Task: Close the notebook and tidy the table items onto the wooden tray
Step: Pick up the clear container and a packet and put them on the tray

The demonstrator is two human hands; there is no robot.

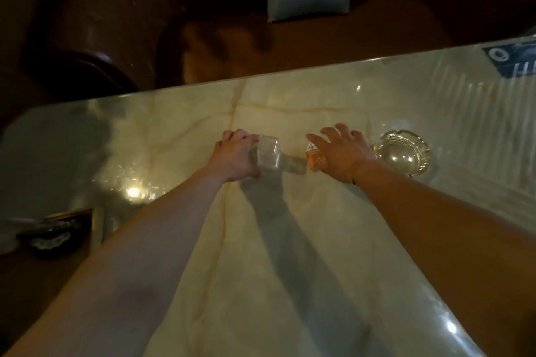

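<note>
We are looking down at a glossy marble counter (290, 240), and we are taking the glass ashtray (401, 153) as our landmark. Neither the notebook nor the wooden tray is showing anywhere, so we cannot say whether the notebook is closed, and as far as we can judge the tidying is in its gathering stage, with items yet to reach the tray.

We are watching the left hand (236, 157), well to the left of the ashtray, wrapping around a clear plastic bottle (271, 155). The fingers are curling over the top of it and the thumb is pressing low on the near side, so we are calling that a firm clasp. The bottle is lying tilted, its base end pointing toward the ashtray, and we cannot tell whether it is resting on the counter or lifted just off it.

The right hand (343, 152) is hovering just left of the ashtray, fingers spread wide and loose, gripping nothing. Under its thumb side a small orange packet (314, 159) is lying on the counter, and the hand appears to be touching or about to touch it; contact is too blurred to call. The ashtray itself is sitting untouched, just beyond the right hand.
</note>
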